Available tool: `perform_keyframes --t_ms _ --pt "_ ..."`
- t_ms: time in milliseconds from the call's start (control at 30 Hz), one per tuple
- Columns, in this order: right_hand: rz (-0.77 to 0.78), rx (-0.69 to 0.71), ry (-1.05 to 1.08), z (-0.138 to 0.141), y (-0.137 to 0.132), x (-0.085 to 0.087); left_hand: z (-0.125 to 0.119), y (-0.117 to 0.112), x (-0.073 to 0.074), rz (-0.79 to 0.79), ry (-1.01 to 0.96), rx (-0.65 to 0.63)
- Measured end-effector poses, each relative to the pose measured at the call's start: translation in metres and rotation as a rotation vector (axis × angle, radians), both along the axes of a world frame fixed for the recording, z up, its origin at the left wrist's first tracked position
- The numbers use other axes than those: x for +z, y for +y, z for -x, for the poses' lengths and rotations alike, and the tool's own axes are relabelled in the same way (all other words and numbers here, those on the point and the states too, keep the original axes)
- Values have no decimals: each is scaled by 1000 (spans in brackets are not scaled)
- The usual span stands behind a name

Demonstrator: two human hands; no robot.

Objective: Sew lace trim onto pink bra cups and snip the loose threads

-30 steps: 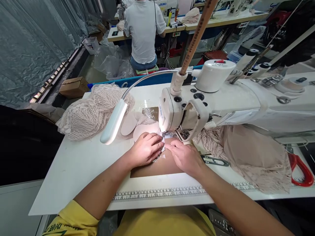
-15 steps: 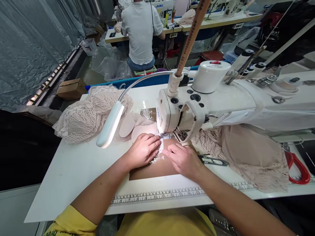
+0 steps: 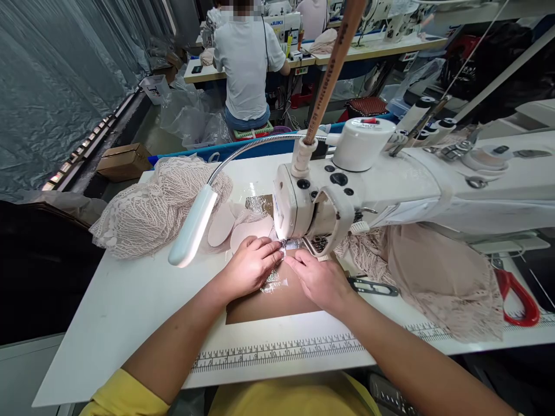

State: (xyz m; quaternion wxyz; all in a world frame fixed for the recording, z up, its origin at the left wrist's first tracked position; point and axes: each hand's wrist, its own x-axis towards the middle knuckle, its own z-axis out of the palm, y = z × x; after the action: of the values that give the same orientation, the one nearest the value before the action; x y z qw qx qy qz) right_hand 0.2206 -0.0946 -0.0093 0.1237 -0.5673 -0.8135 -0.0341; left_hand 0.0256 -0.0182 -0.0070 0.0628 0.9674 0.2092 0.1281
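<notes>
My left hand [image 3: 249, 267] lies on a small piece of pale lace [image 3: 274, 278] just in front of the needle of a white sewing machine [image 3: 368, 185], fingers pressed down on the fabric. My right hand [image 3: 318, 278] rests beside it, fingertips pinching the lace edge near the presser foot [image 3: 289, 245]. Both hands sit over a brown patch [image 3: 277, 300] of the white table [image 3: 130, 300]. Beige cup pieces [image 3: 234, 228] lie just behind my left hand.
A heap of pale lace [image 3: 151, 208] is at the left, more lace [image 3: 442, 277] under the machine arm. Thread snips [image 3: 373, 286] and red-handled scissors [image 3: 518, 297] lie to the right. A gooseneck lamp [image 3: 191, 228] hangs over the table. A person in a white shirt [image 3: 249, 63] sits ahead.
Both hands have stayed at the needle, shifting slightly upward with the lace. The view has tilted a little.
</notes>
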Motion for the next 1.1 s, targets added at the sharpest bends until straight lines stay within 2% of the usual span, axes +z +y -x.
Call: perform_keyframes --t_ms 233,500,667,867,1100 --pt "23 -84 -14 2 3 -3 -3 5 -2 -5 19 44" --pt "-24 -61 47 -1 3 -4 -3 8 0 -51 50 63" --pt "0 -54 83 -4 3 -8 -1 2 11 -69 144 143" --pt "36 -101 22 -9 4 -13 4 -11 29 6 227 191" --pt "24 -88 26 -11 4 -11 -3 -19 19 41 162 120"
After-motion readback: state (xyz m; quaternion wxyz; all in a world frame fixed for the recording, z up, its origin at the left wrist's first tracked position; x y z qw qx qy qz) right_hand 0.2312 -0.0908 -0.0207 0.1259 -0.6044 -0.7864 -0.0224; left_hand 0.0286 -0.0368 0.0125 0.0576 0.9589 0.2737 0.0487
